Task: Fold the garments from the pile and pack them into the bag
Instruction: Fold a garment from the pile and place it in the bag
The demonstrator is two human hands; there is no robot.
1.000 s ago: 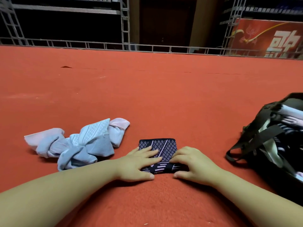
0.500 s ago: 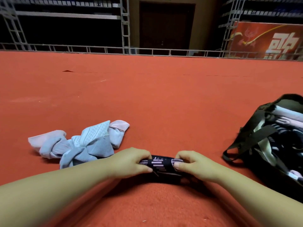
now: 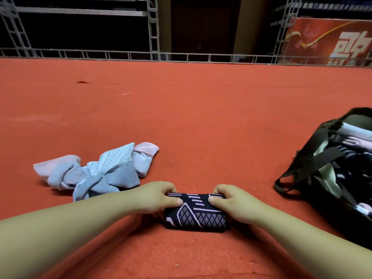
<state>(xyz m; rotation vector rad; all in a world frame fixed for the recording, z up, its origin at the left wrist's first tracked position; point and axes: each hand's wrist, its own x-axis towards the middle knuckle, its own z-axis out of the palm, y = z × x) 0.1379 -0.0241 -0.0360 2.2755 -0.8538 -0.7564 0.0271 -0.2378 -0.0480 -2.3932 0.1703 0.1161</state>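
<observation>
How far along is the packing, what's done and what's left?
Done: several folded pieces already sit in the bag. In hand: the left hand and right hand grip a folded dark patterned garment. Left: the crumpled pale pile on the carpet.

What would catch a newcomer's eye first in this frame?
Front and centre, the left hand and right hand grip the ends of a dark patterned garment folded small on the red carpet. To the left lies a crumpled pale blue and pink pile; at the right edge a black bag stands open, clothes inside.
</observation>
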